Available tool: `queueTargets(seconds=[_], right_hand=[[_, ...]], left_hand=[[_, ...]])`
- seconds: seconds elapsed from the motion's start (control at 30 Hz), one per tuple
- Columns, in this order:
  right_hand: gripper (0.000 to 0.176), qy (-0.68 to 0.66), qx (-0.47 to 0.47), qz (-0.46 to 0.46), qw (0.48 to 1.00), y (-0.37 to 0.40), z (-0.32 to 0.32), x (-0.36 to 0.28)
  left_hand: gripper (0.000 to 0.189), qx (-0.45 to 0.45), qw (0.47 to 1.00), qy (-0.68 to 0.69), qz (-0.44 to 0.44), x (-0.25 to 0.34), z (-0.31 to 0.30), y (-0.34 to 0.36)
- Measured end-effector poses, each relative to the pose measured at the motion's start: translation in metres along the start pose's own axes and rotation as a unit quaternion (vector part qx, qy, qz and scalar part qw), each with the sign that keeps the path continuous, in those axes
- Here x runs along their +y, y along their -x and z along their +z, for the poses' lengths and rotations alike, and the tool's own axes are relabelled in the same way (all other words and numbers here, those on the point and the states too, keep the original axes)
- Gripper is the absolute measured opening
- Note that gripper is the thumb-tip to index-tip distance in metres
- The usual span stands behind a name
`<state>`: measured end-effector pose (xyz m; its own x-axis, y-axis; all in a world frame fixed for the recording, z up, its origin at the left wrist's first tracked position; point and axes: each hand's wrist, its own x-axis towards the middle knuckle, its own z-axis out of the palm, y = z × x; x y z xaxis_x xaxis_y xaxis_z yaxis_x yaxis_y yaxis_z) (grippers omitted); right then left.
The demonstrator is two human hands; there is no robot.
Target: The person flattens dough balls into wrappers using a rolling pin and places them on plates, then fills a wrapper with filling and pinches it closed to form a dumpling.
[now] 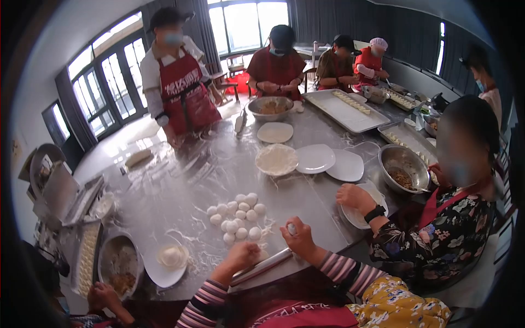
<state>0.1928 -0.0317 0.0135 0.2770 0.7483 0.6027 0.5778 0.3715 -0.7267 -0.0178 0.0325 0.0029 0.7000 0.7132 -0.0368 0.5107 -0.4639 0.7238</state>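
My left hand (244, 256) is closed low over the near table edge, its fingers at a pale piece of dough (263, 255) that they partly hide. To its right, my right hand (301, 239) is wrapped round what looks like a rolling pin (291, 228); only its rounded, pale end shows above the fist. Just beyond my left hand lies a cluster of several white dough balls (240, 214), with loose flour around them. Left of my left hand, a white plate (155, 271) bears a stack of dough wrappers (173, 256).
A co-worker (432, 229) sits close on my right, a hand over a white plate (355, 217), beside a bowl of filling (403, 167). Another bowl (121, 262) and a tray of dumplings (87, 259) stand at left. Across the steel table, several aproned people work near plates and a large tray (347, 117).
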Motion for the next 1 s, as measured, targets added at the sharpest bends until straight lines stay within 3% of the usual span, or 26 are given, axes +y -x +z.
queueTargets(seconds=[0.1, 0.17, 0.23, 0.3, 0.5, 0.57, 0.67, 0.7, 0.77, 0.9, 1.0], right_hand=[[0.022, -0.013, 0.003, 0.005, 1.0, 0.022, -0.017, -0.004], [0.023, 0.129, 0.015, -0.12, 0.984, 0.024, -0.014, 0.007], [0.02, 0.157, 0.031, -0.182, 0.97, 0.003, 0.007, 0.023], [0.021, 0.036, 0.04, -0.077, 0.996, -0.018, 0.026, 0.024], [0.023, 0.084, -0.012, -0.103, 0.991, -0.003, -0.003, 0.012], [0.022, 0.01, 0.024, 0.009, 1.0, 0.022, -0.018, 0.003], [0.021, -0.013, 0.008, 0.073, 0.997, 0.021, -0.019, 0.002], [0.021, -0.014, 0.008, 0.076, 0.997, 0.013, -0.013, 0.005], [0.02, 0.048, 0.022, -0.047, 0.997, -0.02, 0.011, 0.016], [0.02, 0.009, 0.003, -0.033, 0.999, -0.041, 0.027, 0.018], [0.02, 0.058, 0.016, -0.063, 0.996, -0.019, 0.005, 0.009]], left_hand=[[0.012, 0.018, 0.993, 0.086, -0.079, 0.005, -0.004, 0.01], [0.016, 0.0, 0.995, 0.074, -0.066, 0.002, 0.006, 0.014], [0.018, -0.003, 0.999, 0.004, -0.037, 0.014, 0.001, 0.008], [0.02, 0.032, 0.998, -0.048, -0.028, 0.024, -0.004, -0.001], [0.015, 0.005, 0.999, -0.006, -0.037, 0.019, -0.004, -0.006], [0.013, 0.036, 0.996, 0.059, -0.051, 0.012, -0.004, 0.0], [0.013, 0.004, 0.988, 0.132, -0.083, 0.016, -0.002, 0.004], [0.013, 0.003, 0.988, 0.131, -0.086, 0.019, -0.002, 0.003], [0.014, 0.04, 0.997, 0.029, -0.065, 0.026, -0.004, -0.002], [0.015, 0.014, 0.999, 0.009, -0.048, 0.021, -0.004, -0.019], [0.013, -0.028, 0.999, -0.029, -0.037, 0.014, -0.005, -0.02]])
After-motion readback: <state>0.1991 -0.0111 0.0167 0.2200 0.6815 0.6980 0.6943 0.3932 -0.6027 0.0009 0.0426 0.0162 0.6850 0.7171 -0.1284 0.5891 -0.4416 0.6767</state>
